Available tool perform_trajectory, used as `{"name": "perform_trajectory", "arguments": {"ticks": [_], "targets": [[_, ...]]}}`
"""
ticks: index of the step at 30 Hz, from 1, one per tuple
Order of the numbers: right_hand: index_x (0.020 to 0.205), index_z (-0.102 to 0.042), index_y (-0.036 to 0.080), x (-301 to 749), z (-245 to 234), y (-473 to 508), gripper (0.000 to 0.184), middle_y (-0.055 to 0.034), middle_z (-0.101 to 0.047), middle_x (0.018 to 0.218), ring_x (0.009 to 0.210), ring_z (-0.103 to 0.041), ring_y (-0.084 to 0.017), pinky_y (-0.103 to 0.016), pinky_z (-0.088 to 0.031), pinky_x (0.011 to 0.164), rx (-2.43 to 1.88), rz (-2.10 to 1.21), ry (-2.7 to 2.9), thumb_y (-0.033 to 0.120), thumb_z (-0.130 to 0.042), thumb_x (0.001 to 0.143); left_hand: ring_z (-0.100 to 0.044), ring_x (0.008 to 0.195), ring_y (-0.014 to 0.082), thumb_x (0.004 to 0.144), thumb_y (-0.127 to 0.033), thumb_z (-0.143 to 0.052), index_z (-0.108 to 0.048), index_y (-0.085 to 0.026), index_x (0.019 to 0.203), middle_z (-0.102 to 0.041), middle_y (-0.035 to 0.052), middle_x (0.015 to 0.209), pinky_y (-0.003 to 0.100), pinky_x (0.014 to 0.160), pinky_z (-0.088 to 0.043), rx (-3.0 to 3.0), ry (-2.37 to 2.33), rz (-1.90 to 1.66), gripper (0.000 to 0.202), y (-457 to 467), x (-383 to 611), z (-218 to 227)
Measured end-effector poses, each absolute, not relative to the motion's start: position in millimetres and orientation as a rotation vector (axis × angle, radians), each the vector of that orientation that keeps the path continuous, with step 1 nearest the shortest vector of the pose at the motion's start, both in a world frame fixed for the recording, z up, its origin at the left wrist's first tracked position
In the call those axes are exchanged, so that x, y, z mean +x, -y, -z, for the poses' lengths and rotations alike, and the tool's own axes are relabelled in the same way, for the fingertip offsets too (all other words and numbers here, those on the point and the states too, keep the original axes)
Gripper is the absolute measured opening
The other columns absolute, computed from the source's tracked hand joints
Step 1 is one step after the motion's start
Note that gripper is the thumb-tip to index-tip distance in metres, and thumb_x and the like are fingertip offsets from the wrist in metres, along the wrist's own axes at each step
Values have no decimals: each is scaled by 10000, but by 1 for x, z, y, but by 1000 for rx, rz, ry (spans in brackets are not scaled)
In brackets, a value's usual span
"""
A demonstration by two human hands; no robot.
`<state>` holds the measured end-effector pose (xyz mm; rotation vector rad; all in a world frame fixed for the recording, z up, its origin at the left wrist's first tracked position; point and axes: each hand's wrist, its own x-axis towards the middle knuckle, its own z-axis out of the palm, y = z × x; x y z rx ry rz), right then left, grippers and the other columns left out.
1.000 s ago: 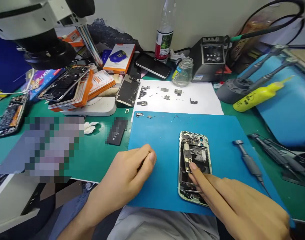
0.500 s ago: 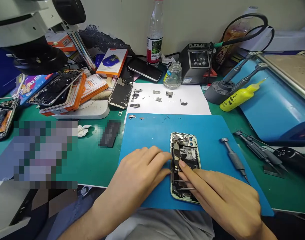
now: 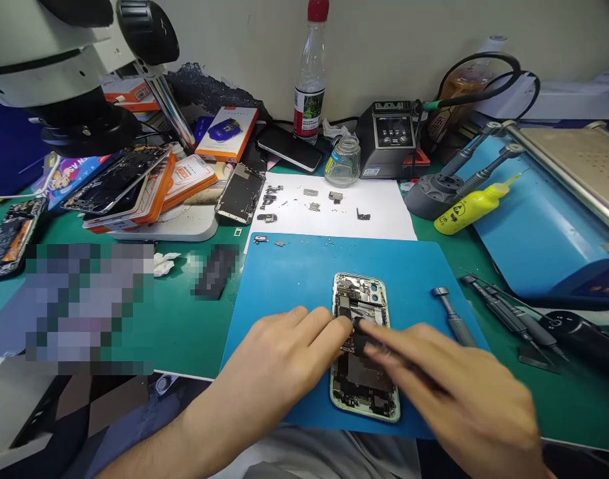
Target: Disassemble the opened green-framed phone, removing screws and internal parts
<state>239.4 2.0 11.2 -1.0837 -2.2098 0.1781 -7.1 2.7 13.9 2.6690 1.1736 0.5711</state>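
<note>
An opened phone with a pale green frame lies on the blue mat, its inner parts bare. My left hand comes over the phone's left edge, thumb and forefinger drawn together at the narrow logic board. Whatever is between those fingertips is hidden. My right hand, smeared by motion, reaches in from the right with tweezers lying along its fingers. Their tip meets the board area close to my left fingertips. Right of the phone a grey screwdriver rests on the mat.
Small phone parts lie on white paper behind the mat. A glass jar, a bottle and a soldering station stand farther back. A microscope overhangs the left. Several tools and a yellow bottle are at right.
My left fingers have moved from the phone's edge onto the board and closed together. My right hand has lifted its forefinger off the board and swung the tweezers up toward it.
</note>
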Motion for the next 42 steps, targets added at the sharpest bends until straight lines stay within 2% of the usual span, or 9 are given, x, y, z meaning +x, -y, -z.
{"name": "perform_trajectory", "arguments": {"ticks": [4, 8, 12, 17, 21, 28, 34, 42], "targets": [[1271, -791, 241, 235, -16, -28, 203, -27, -822, 1031, 815, -791, -153, -263, -566, 687, -1307, -50, 2141, 312, -638, 1159, -745, 822, 225, 1200, -146, -499, -642, -161, 1271, -784, 40, 1076, 388, 634, -569, 2753, -1159, -602, 161, 2, -7, -9], [1155, -806, 227, 225, -11, -46, 317, -20, -802, 989, 729, -762, -141, -287, -469, 584, -1309, 69, 2316, 387, -536, 1202, -775, 843, 236, 1191, -145, -530, -671, -133, 1302, -820, 61, 1142, 402, 649, -610, 2778, -1155, -681, 180, 4, -8, -5], [1170, -821, 223, 221, -6, -48, 368, -28, -797, 984, 686, -738, -121, -286, -406, 540, -1303, 161, 2370, 373, -488, 1219, -790, 836, 225, 1205, -146, -497, -693, -130, 1387, -846, 62, 1178, 387, 651, -620, 2812, -1145, -721, 268, 2, -10, -6], [1125, -823, 189, 220, -5, -49, 364, -14, -768, 890, 601, -663, -109, -294, -353, 522, -1238, 365, 2413, 303, -490, 1216, -804, 856, 202, 1221, -117, -417, -716, -116, 1398, -858, 74, 1240, 356, 642, -610, 2859, -1131, -749, 348, 1, -11, -8], [1138, -829, 191, 220, -8, -51, 310, -1, -785, 894, 615, -666, -104, -289, -372, 544, -1150, 414, 2437, 267, -535, 1203, -794, 849, 196, 1225, -113, -391, -729, -118, 1381, -857, 70, 1230, 352, 643, -607, 2881, -1149, -756, 372, 1, -10, -7], [1109, -830, 175, 218, -10, -51, 275, 0, -778, 838, 548, -563, -96, -304, -346, 557, -1075, 603, 2475, 212, -567, 1183, -745, 823, 195, 1207, -102, -439, -740, -128, 1377, -841, 68, 1201, 361, 619, -580, 2884, -1168, -775, 346, 2, -10, -3], [1136, -821, 151, 217, -8, -51, 228, -3, -775, 834, 579, -590, -105, -309, -328, 565, -1047, 635, 2458, 199, -600, 1167, -709, 783, 186, 1205, -118, -483, -759, -111, 1362, -838, 39, 1086, 362, 589, -513, 2919, -1156, -837, 317, 4, -9, 1], [1158, -822, 174, 214, -6, -52, 244, 1, -781, 843, 625, -664, -97, -293, -353, 554, -1109, 540, 2404, 207, -580, 1167, -683, 726, 182, 1184, -134, -549, -755, -84, 1377, -844, 35, 1067, 373, 541, -485, 2979, -1144, -839, 287, 7, -10, -1]]}}
